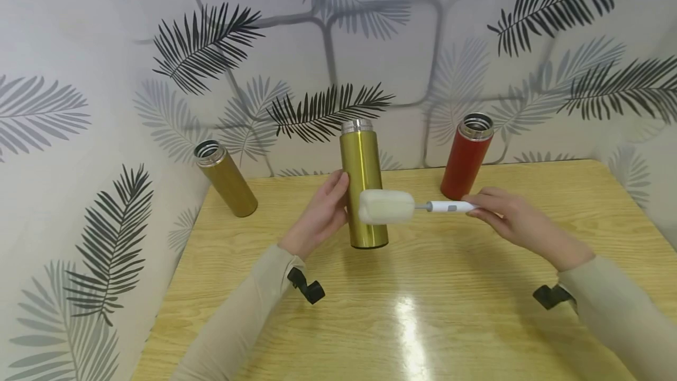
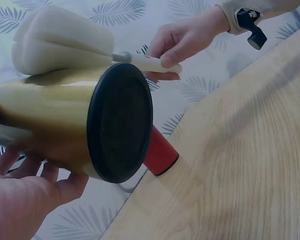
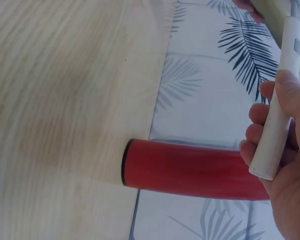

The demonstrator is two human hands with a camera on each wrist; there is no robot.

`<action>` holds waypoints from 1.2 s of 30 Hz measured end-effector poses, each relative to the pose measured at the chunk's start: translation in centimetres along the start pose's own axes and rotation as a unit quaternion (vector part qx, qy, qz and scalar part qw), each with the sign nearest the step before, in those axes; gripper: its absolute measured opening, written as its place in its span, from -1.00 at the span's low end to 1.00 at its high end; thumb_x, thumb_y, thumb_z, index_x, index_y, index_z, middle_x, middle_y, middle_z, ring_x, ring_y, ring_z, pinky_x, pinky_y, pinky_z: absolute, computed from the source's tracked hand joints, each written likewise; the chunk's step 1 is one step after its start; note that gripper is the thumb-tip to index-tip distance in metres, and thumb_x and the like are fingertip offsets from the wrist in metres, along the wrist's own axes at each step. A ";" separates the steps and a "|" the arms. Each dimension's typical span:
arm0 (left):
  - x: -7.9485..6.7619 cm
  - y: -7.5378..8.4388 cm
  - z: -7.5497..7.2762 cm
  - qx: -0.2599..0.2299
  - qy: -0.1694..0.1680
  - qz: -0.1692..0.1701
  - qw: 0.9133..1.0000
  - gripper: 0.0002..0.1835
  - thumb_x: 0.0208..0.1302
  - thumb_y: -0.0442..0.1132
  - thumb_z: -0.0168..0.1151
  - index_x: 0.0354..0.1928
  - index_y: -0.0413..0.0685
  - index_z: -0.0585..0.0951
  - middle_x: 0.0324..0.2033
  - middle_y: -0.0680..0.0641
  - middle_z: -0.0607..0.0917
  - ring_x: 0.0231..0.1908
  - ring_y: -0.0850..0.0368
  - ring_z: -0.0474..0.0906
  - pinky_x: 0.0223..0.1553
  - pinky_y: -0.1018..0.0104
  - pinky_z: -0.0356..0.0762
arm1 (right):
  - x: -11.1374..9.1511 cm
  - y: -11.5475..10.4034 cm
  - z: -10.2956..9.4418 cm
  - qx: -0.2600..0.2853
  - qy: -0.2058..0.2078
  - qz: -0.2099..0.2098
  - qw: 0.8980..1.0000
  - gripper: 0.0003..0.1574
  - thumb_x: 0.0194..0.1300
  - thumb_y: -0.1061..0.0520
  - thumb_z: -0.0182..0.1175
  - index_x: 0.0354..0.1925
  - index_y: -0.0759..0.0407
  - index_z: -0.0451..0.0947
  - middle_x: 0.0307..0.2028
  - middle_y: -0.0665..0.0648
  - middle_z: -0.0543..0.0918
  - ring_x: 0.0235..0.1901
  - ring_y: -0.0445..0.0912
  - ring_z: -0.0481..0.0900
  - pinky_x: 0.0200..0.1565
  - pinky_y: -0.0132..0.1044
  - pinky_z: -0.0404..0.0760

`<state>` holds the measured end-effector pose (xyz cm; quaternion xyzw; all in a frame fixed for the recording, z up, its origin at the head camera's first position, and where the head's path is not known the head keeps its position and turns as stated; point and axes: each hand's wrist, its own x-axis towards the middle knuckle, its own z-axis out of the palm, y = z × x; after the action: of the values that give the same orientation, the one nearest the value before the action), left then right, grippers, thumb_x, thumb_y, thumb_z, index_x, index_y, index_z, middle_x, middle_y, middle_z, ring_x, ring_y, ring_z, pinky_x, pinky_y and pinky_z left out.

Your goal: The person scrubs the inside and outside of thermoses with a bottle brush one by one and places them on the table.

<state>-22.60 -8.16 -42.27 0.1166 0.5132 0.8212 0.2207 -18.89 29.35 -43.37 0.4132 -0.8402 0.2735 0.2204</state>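
My left hand grips a yellow-gold thermos bottle from its left side, and the bottle is held up off the table. Its lid is off, showing a silver neck; the black base faces the left wrist camera. In my right hand is the white handle of a bottle brush, fingers curled round it. The brush's cream sponge head lies across the outside of the gold bottle, close against its wall. Behind the right hand a red thermos bottle stands upright without a lid.
An orange-gold thermos bottle, open at the top, stands at the table's back left. The wood-grain table meets a leaf-patterned wall along its back edge. A black strap mount hangs from each sleeve cuff.
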 end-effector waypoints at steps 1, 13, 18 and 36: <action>0.0 -0.1 0.0 0.003 -0.001 -0.001 1.000 -0.42 0.71 -0.05 -0.19 0.60 -0.09 0.09 0.42 -0.19 0.32 0.49 -0.16 0.18 0.46 -0.20 0.19 | 0.1 0.1 -0.1 -0.005 0.003 0.001 1.000 -0.28 0.58 -0.28 -0.09 -0.02 0.27 0.72 -0.32 -0.05 0.64 -0.40 -0.29 0.42 -0.35 -0.47 0.43; -0.2 -0.9 0.1 0.064 -0.039 -0.014 0.997 -0.09 0.45 0.08 0.30 0.60 -0.23 0.14 0.34 -0.20 0.45 0.28 0.00 0.44 0.44 -0.08 0.32 | 1.5 0.7 -1.9 -0.046 0.019 0.033 0.998 -0.46 0.59 -0.15 0.05 0.02 0.25 0.69 -0.26 0.06 0.67 -0.38 -0.19 0.44 -0.30 -0.41 0.40; 0.0 -1.0 0.3 0.105 -0.034 -0.016 0.994 0.35 -0.18 0.31 0.59 0.56 -0.27 0.18 0.32 -0.30 0.49 0.16 0.06 0.56 0.43 0.01 0.35 | 2.0 1.0 -2.6 -0.063 0.030 0.036 0.997 -0.42 0.59 -0.17 0.03 0.05 0.28 0.69 -0.26 0.09 0.67 -0.38 -0.17 0.43 -0.29 -0.40 0.38; -0.2 -0.5 -0.2 0.117 0.010 -0.039 0.992 -0.41 0.63 -0.32 0.00 0.61 -0.02 0.17 0.42 -0.24 0.39 0.27 -0.07 0.43 0.31 -0.33 0.38 | 0.9 1.0 -1.4 -0.027 -0.007 0.013 1.000 -0.29 0.56 -0.28 -0.05 0.01 0.27 0.73 -0.31 -0.03 0.65 -0.39 -0.25 0.43 -0.33 -0.45 0.40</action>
<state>-22.43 -8.21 -42.77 0.1129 0.6122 0.7473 0.2324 -20.03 30.28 -42.08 0.3975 -0.8543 0.2508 0.2222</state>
